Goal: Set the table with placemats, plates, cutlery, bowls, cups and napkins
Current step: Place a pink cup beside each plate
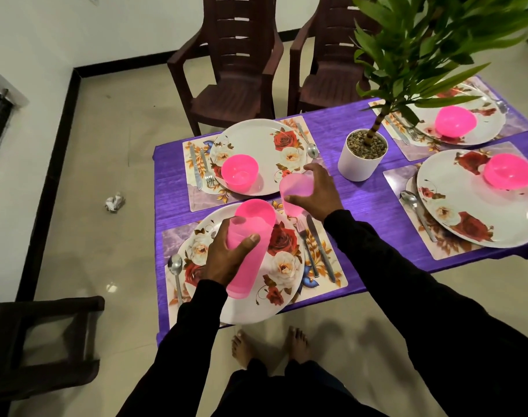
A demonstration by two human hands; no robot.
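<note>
My left hand [226, 255] grips a stack of pink cups [250, 245], held tilted above the near floral plate [283, 266]. My right hand [318, 192] holds a single pink cup [295, 192] from above, at the table between the near placemat [328, 266] and the far one [196, 200]. The far left plate [256, 139] carries a pink bowl [239, 173]. Two plates on the right each carry a pink bowl [509, 175], [455, 121]. Knives, forks and spoons lie beside the plates. I see no napkins.
A white pot with a green plant [363, 156] stands mid-table on the purple cloth [365, 200]. Two brown chairs [235, 70] stand behind the table and a dark chair [43, 341] at the lower left. Crumpled paper [114, 202] lies on the floor.
</note>
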